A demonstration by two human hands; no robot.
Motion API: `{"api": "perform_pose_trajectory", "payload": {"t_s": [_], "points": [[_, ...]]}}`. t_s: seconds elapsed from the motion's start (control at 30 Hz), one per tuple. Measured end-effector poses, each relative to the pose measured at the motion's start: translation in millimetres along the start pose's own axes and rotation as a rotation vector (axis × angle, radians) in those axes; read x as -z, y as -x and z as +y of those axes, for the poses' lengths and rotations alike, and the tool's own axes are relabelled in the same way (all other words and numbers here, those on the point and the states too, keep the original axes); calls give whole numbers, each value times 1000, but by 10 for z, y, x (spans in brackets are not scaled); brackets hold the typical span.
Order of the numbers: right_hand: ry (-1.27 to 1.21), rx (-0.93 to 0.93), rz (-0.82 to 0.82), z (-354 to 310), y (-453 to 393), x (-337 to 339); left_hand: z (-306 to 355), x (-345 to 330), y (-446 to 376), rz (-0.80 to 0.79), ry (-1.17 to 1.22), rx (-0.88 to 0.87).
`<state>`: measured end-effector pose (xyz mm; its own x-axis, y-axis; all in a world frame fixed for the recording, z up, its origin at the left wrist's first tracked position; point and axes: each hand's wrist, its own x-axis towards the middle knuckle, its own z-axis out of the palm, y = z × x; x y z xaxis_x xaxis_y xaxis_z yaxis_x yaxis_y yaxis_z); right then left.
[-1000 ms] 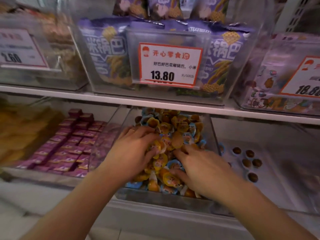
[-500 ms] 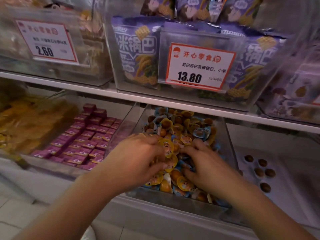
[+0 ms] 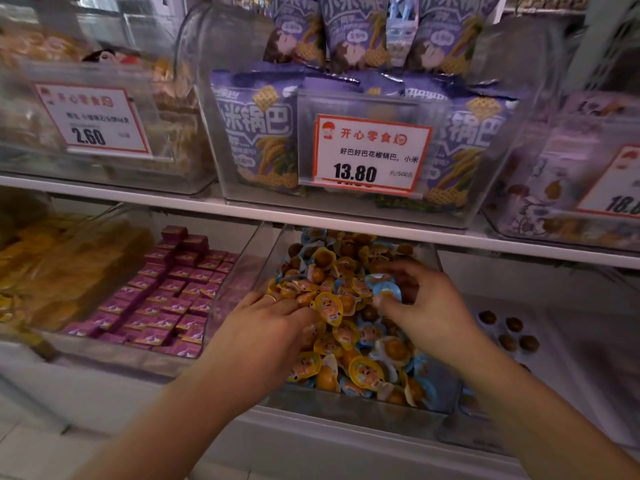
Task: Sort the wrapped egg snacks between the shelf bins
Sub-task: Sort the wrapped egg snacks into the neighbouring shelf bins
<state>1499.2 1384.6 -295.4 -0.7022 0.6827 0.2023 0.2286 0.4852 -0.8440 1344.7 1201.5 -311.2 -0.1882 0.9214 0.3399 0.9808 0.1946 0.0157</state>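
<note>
while left hand (image 3: 266, 327) rests on egg snacks (image 3: 346, 344), right hand (image 3: 426, 306) pinches blue-wrapped egg (image 3: 386, 289)

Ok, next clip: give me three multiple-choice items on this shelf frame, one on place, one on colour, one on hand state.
1. The clear plastic bin of wrapped egg snacks sits where?
A. below the 13.80 price tag
B. on the top shelf
C. on the floor

2. The small boxes in the bin to its left are?
A. green
B. purple-pink
C. white

3. The right hand is?
A. flat and empty
B. out of frame
C. pinching a blue-wrapped egg snack

A: the tag hangs directly above the bin.
B: rows of purple-pink boxes.
C: thumb and fingers close on the blue wrapper.
</note>
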Motion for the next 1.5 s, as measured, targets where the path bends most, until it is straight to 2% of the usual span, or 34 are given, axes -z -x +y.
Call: {"api": "perform_pose_trajectory", "payload": {"t_s": [0.1, 0.17, 0.27, 0.33, 0.47, 0.57, 0.6, 0.7, 0.77, 0.87, 0.97, 1.07, 1.17, 1.3, 1.33, 1.4, 1.5], "points": [[-18, 52, 50, -29, 74, 52, 179, -35, -127, 190, 66, 15], [34, 93, 68, -18, 143, 123, 341, -79, -266, 211, 88, -34], [73, 129, 111, 13, 263, 269, 500, -254, -463, 28, 34, -105], [-29, 91, 127, 36, 316, 387, 524, -375, -563, -85, 5, -129], [-222, -51, 137, 90, 334, 663, 518, -483, -684, -126, -50, -129], [-288, -175, 86, 137, 345, 794, 439, -445, -713, -160, 65, -58], [-326, -214, 73, 156, 345, 806, 427, -399, -716, -140, 147, -23], [-458, -307, 53, 177, 346, 812, 566, -218, -723, 89, 540, 106], [-579, -325, -28, 154, 354, 809, 802, -119, -717, 178, 803, 150], [-685, -298, -245, 113, 395, 819, 1123, -110, -708, 268, 891, 43], [-587, -246, -274, 144, 448, 841, 1232, -183, -771, 310, 918, 71], [-535, -279, -114, 248, 435, 959, 1176, -275, -848, 228, 782, 18], [-330, -329, 79, 403, 420, 1176, 912, -391, -968, 161, 563, 62], [-71, -449, -25, 699, 428, 1307, 624, -529, -1113, 2, 291, 6], [7, -455, -10, 758, 419, 1309, 618, -562, -1130, -48, 259, -9], [84, -409, 98, 803, 388, 1312, 664, -623, -1159, -101, 180, -12], [41, -251, 187, 738, 381, 1248, 742, -646, -1184, -114, 128, -12]]}}
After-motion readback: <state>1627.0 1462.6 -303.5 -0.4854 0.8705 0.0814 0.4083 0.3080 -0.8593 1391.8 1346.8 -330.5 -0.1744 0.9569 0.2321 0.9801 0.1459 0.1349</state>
